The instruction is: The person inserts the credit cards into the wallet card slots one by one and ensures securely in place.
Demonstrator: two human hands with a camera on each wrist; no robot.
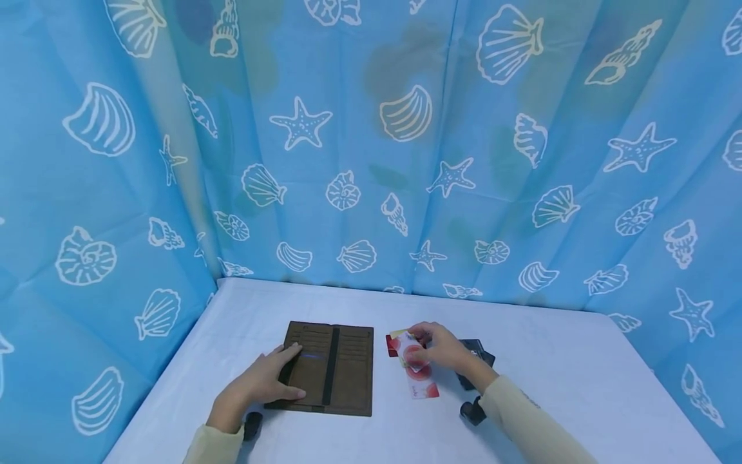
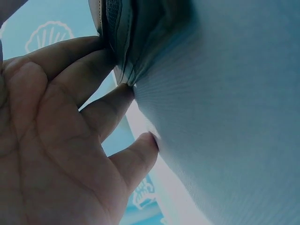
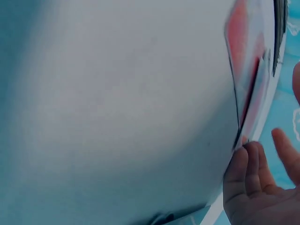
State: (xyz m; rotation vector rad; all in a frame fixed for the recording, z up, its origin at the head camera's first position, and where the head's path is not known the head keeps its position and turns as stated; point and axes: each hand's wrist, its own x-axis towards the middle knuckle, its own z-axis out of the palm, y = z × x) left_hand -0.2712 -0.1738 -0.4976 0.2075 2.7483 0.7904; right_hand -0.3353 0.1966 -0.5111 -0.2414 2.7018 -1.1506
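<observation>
A brown long wallet [image 1: 355, 380] lies spread on the table, with rows of card slots and a dark band down its middle. On its left panel rests my left hand [image 1: 263, 380], fingers spread; the left wrist view shows fingertips against the wallet's edge. To the right, my right hand [image 1: 445, 351] pinches a white and red card [image 1: 408, 348] by its right side. Thumb and index meet at the card's end in the right wrist view. Partly beneath it are a red card [image 1: 391, 346], a yellow edge and another white and red card [image 1: 424, 385].
Dark flat items [image 1: 472, 348] lie behind the right wrist, partly covered by it; their kind is unclear. Small black devices sit by both sleeves, one at the right [image 1: 472, 411] and one at the left [image 1: 252, 425]. A blue shell-patterned curtain [image 1: 348, 161] surrounds the white table [image 1: 556, 361].
</observation>
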